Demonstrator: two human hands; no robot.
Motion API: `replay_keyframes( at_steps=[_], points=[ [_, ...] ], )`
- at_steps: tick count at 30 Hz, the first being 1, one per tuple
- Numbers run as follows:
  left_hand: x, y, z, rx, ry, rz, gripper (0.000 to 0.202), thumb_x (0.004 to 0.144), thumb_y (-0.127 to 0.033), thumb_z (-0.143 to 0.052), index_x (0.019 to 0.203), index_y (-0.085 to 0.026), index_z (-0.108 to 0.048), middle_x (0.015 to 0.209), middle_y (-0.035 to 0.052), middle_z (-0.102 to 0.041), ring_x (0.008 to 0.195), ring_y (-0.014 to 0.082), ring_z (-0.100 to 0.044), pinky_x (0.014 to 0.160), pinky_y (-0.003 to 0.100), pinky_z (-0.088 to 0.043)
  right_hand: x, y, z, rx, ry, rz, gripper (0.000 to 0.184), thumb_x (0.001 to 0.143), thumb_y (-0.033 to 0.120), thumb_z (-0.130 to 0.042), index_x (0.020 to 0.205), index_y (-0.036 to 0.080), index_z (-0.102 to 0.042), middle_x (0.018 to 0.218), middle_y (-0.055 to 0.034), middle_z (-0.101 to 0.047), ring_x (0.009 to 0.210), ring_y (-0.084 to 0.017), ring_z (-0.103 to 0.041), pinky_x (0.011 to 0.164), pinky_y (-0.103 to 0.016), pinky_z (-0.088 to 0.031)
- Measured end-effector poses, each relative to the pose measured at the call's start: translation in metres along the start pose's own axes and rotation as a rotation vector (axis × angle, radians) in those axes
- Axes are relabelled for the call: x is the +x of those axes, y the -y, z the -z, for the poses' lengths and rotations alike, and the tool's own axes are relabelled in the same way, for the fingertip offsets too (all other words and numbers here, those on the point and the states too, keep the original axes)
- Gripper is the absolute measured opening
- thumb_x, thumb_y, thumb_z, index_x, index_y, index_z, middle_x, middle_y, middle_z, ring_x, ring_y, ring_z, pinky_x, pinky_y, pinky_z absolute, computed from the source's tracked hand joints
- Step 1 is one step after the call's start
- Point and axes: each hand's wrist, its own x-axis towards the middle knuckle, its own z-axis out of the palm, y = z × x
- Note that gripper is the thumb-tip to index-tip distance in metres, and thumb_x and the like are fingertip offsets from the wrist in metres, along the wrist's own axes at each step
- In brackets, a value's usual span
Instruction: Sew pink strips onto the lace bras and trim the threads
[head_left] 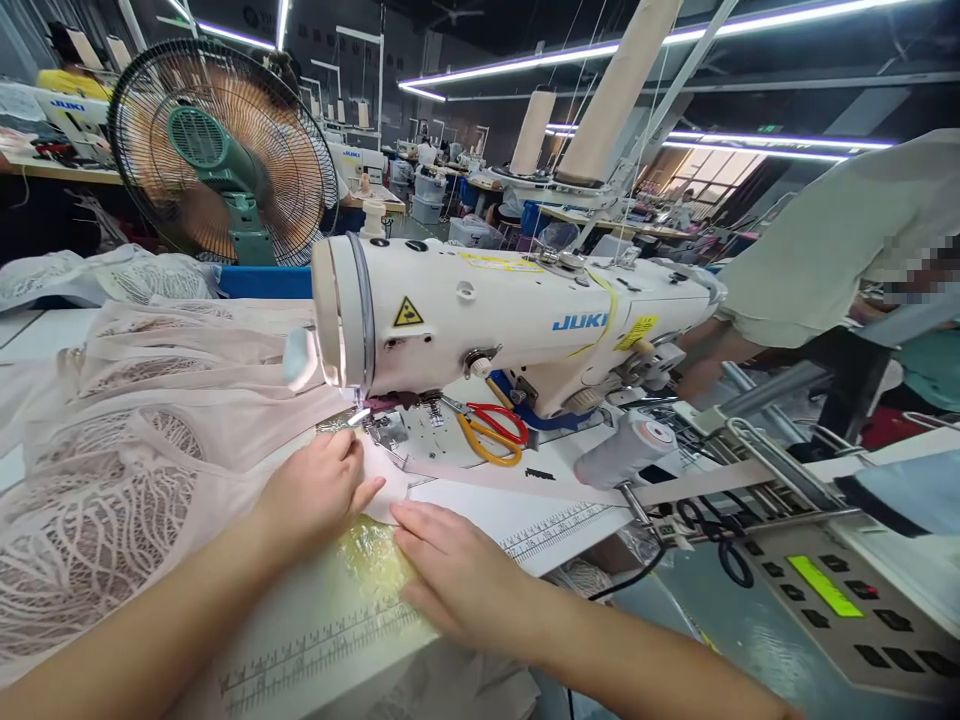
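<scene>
A white JUKI sewing machine [465,310] stands in front of me, its needle area at the lower left of the head. Pale pink fabric [382,485] lies under the needle area and runs toward me. My left hand [319,480] is closed on this fabric, fingertips just short of the presser foot [358,415]. Nearer to me, my right hand [454,570] pinches the fabric's edge, fingers together. To the left spreads a pile of pale pink lace garment pieces [127,490]. Part of the fabric is hidden under my hands.
Scissors with red and orange handles [491,435] lie on the machine bed. Right of them are a grey thread cone [626,450] and a metal tape feeder with a control panel [832,590]. A large fan [221,150] stands behind on the left. Printed rulers [555,530] mark the table.
</scene>
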Motion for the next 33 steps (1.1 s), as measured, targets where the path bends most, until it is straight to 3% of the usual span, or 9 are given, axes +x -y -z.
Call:
replay_keyframes(
  at_steps=[7, 13, 15, 19, 21, 25, 29, 31, 33],
  points=[
    [0.007, 0.007, 0.002, -0.044, 0.068, 0.02, 0.044, 0.094, -0.045, -0.04, 0.085, -0.012, -0.067, 0.096, 0.0141, -0.062, 0.088, 0.0274, -0.058, 0.077, 0.04, -0.048, 0.007, 0.004, 0.002, -0.017, -0.016, 0.003, 0.04, 0.091, 0.031, -0.051, 0.118, 0.003, -0.058, 0.137, -0.02, -0.052, 0.13, -0.03, -0.045, 0.112, -0.041, -0.038],
    [0.013, 0.018, 0.003, -0.033, 0.119, 0.028, 0.034, 0.09, -0.037, -0.048, 0.095, -0.008, -0.066, 0.103, 0.0174, -0.062, 0.094, 0.0308, -0.061, 0.075, 0.042, -0.053, 0.017, 0.005, -0.001, -0.048, -0.048, 0.002, 0.04, 0.091, 0.032, -0.053, 0.118, 0.003, -0.058, 0.135, -0.0203, -0.053, 0.129, -0.03, -0.046, 0.111, -0.041, -0.038],
    [0.012, 0.018, 0.003, -0.004, 0.013, -0.06, 0.026, 0.088, -0.026, -0.047, 0.094, -0.008, -0.066, 0.1, 0.017, -0.064, 0.088, 0.0288, -0.063, 0.071, 0.041, -0.055, 0.023, 0.006, -0.002, -0.046, -0.06, 0.006, 0.04, 0.09, 0.032, -0.053, 0.117, 0.003, -0.058, 0.135, -0.0206, -0.053, 0.129, -0.03, -0.046, 0.112, -0.041, -0.037],
    [-0.006, 0.002, 0.007, 0.004, -0.346, -0.419, 0.027, 0.089, -0.011, -0.039, 0.091, -0.01, -0.066, 0.093, 0.0123, -0.069, 0.089, 0.0243, -0.063, 0.077, 0.037, -0.055, 0.032, 0.005, -0.008, -0.008, -0.078, 0.02, 0.04, 0.087, 0.033, -0.057, 0.115, 0.005, -0.057, 0.13, -0.0208, -0.055, 0.125, -0.03, -0.048, 0.11, -0.043, -0.039],
    [-0.018, -0.007, 0.006, -0.043, -0.4, -0.458, 0.029, 0.09, -0.009, -0.038, 0.103, -0.009, -0.064, 0.099, 0.0118, -0.07, 0.091, 0.022, -0.063, 0.079, 0.032, -0.055, 0.035, 0.004, -0.012, 0.003, -0.095, 0.017, 0.042, 0.086, 0.033, -0.058, 0.118, 0.005, -0.056, 0.127, -0.0203, -0.056, 0.122, -0.029, -0.049, 0.109, -0.043, -0.039],
    [-0.036, -0.009, -0.005, -0.105, -0.32, -0.367, 0.046, 0.087, -0.005, -0.037, 0.132, -0.007, -0.048, 0.121, 0.0146, -0.064, 0.108, 0.0204, -0.061, 0.09, 0.03, -0.052, 0.034, 0.002, -0.016, -0.01, -0.155, 0.025, 0.041, 0.085, 0.034, -0.06, 0.112, 0.004, -0.06, 0.12, -0.0188, -0.06, 0.121, -0.029, -0.051, 0.111, -0.04, -0.037],
    [-0.037, 0.005, -0.011, -0.171, -0.248, -0.428, 0.062, 0.088, -0.006, -0.038, 0.148, -0.016, -0.029, 0.128, 0.0097, -0.062, 0.118, 0.0187, -0.056, 0.099, 0.03, -0.048, 0.031, 0.001, -0.014, -0.023, -0.197, 0.04, 0.036, 0.084, 0.034, -0.062, 0.105, 0.005, -0.063, 0.116, -0.016, -0.063, 0.119, -0.028, -0.053, 0.111, -0.037, -0.038],
    [-0.033, 0.012, -0.009, -0.187, -0.249, -0.452, 0.062, 0.089, -0.007, -0.037, 0.149, -0.018, -0.027, 0.126, 0.0085, -0.063, 0.117, 0.0183, -0.056, 0.099, 0.03, -0.048, 0.031, 0.0, -0.013, -0.023, -0.205, 0.039, 0.033, 0.083, 0.033, -0.062, 0.102, 0.006, -0.064, 0.115, -0.0155, -0.064, 0.119, -0.027, -0.053, 0.111, -0.036, -0.038],
    [-0.029, 0.016, -0.005, -0.176, -0.232, -0.479, 0.055, 0.09, -0.008, -0.037, 0.145, -0.017, -0.035, 0.125, 0.0087, -0.063, 0.117, 0.0187, -0.056, 0.098, 0.03, -0.048, 0.03, 0.0, -0.012, -0.021, -0.213, 0.04, 0.032, 0.084, 0.033, -0.061, 0.102, 0.006, -0.064, 0.118, -0.0162, -0.063, 0.12, -0.027, -0.053, 0.111, -0.036, -0.038]
  ],
)
